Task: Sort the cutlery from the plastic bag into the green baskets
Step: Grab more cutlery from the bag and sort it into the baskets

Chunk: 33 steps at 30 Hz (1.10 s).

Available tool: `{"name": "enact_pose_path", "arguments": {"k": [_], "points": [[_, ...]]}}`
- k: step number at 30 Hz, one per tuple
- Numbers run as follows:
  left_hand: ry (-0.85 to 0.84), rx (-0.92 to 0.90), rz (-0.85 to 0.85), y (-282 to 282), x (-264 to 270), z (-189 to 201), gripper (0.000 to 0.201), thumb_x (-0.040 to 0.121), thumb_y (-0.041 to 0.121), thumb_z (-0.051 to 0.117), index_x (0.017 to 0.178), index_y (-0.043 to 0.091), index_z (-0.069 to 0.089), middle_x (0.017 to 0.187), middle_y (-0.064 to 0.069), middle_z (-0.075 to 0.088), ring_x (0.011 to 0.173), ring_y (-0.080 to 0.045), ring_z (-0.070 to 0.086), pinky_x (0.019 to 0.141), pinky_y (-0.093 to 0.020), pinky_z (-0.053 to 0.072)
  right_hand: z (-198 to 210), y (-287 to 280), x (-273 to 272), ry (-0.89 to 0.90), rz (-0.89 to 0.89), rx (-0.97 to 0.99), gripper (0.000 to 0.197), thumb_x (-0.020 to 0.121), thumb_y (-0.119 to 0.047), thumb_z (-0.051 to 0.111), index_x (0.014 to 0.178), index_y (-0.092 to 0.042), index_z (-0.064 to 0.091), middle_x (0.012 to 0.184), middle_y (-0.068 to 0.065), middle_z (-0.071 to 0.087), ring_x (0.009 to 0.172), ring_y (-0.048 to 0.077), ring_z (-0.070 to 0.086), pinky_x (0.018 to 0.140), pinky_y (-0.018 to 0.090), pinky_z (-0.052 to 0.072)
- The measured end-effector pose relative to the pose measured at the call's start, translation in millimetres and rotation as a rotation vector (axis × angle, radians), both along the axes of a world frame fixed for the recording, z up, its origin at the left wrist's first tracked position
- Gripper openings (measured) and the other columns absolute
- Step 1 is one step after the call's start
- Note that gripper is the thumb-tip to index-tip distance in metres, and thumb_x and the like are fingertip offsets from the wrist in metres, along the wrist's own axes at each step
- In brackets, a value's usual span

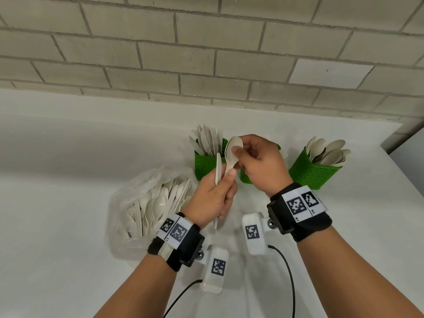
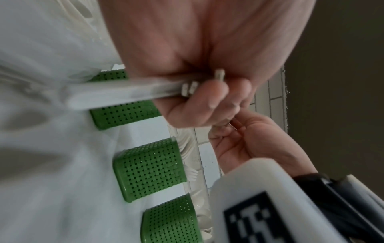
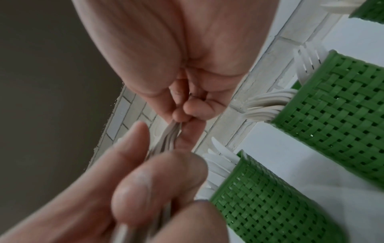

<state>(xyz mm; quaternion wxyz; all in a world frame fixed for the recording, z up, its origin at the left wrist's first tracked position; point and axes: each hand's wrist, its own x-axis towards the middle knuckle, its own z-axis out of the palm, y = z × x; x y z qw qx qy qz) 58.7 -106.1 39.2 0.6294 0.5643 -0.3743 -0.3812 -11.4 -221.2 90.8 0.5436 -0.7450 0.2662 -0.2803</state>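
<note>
On the white table (image 1: 68, 226) stood three green baskets in a row by the brick wall (image 1: 206, 53). Knives stuck up out of the left basket (image 1: 204, 166). The middle basket (image 1: 246, 177) held forks and was mostly hidden behind the right hand (image 1: 261, 166). The right basket (image 1: 314, 173) was full of spoons. A clear plastic bag (image 1: 146, 207) lay open near the left arm, with more white cutlery inside it. The left hand (image 1: 213, 198) was closed around the handles of a knife (image 1: 218, 168) and a small stack of spoons (image 1: 231, 154). The right hand pinched the bowl end of that stack between its thumb and fingers. Both hands were up above the table, in front of the baskets.
</note>
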Motion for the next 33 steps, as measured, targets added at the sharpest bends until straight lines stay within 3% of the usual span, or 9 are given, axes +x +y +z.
{"name": "enact_pose_path", "arguments": {"k": [4,6,9,11,15,20,23,28,33], "points": [[0.024,0.036,-0.081,-2,-1,-5,0.063,0.099,0.048,0.038,0.085,-0.012,0.053,0.052,-0.016,0.034,0.032,-0.018,0.030,0.037,-0.022,0.026,2,-8,-15,0.007,0.065,0.060,0.019,0.091,-0.002,0.062,0.108,-0.007,0.067,0.078,0.008,0.064,0.053,0.010,0.059,0.045,0.017,0.044],[0.018,0.065,-0.111,-6,-6,-5,0.062,0.103,0.047,0.034,0.078,-0.004,0.057,0.047,-0.009,0.045,0.032,-0.017,0.040,0.037,-0.022,0.031,4,-15,-28,0.008,0.039,-0.005,0.016,0.091,-0.002,0.063,0.101,-0.014,0.069,0.074,0.008,0.065,0.052,0.014,0.057,0.046,0.021,0.046],[0.038,0.062,-0.033,-20,-12,-4,0.038,0.104,0.038,0.031,0.107,0.021,0.065,0.074,-0.005,0.062,0.057,-0.020,0.063,0.037,-0.026,0.045,15,-31,-55,-0.023,-0.107,-0.120,0.016,0.090,-0.003,0.064,0.095,-0.018,0.068,0.075,0.008,0.066,0.050,0.012,0.058,0.051,0.024,0.051],[-0.003,0.061,0.074,-34,-13,-7,0.034,0.104,0.035,0.033,0.112,0.022,0.064,0.087,-0.006,0.062,0.074,-0.016,0.064,0.044,-0.028,0.052,27,-45,-81,-0.053,-0.243,-0.205,0.015,0.090,-0.005,0.064,0.095,-0.018,0.068,0.079,0.008,0.068,0.052,0.016,0.060,0.055,0.029,0.053],[0.066,0.049,0.088,-65,-25,-2,0.038,0.105,0.034,0.036,0.105,0.008,0.064,0.067,-0.003,0.047,0.043,-0.007,0.038,0.037,-0.018,0.028,54,-80,-136,-0.052,-0.509,-0.403,0.016,0.089,-0.009,0.061,0.092,-0.024,0.065,0.079,0.000,0.068,0.060,0.024,0.065,0.058,0.034,0.057],[0.298,0.063,-0.093,-93,-60,12,0.046,0.102,0.049,0.031,0.102,0.012,0.059,0.060,0.000,0.045,0.035,-0.007,0.024,0.039,-0.014,0.013,55,-128,-164,0.052,-0.706,-0.464,0.009,0.090,-0.012,0.057,0.094,-0.017,0.064,0.084,0.008,0.069,0.056,0.018,0.068,0.059,0.037,0.059],[0.313,0.089,-0.158,-100,-74,10,0.047,0.101,0.050,0.029,0.102,0.014,0.059,0.061,0.000,0.047,0.036,-0.008,0.023,0.040,-0.014,0.012,42,-144,-156,0.141,-0.687,-0.480,0.007,0.092,-0.017,0.054,0.093,-0.015,0.061,0.086,0.010,0.070,0.054,0.013,0.067,0.054,0.025,0.055],[0.284,0.130,-0.148,-102,-77,8,0.049,0.101,0.051,0.030,0.108,0.012,0.059,0.063,0.000,0.046,0.038,-0.007,0.025,0.039,-0.015,0.017,14,-164,-132,0.323,-0.627,-0.567,0.005,0.086,-0.017,0.057,0.085,-0.017,0.061,0.091,0.008,0.065,0.077,0.027,0.064,0.071,0.029,0.047],[0.284,0.132,-0.109,-104,-72,4,0.049,0.100,0.053,0.032,0.105,0.013,0.061,0.063,0.000,0.046,0.038,-0.007,0.026,0.039,-0.015,0.018,-11,-168,-120,0.575,-0.535,-0.641,0.021,0.088,-0.009,0.055,0.103,-0.007,0.070,0.106,0.017,0.056,0.092,0.030,0.057,0.070,0.024,0.036]]}}
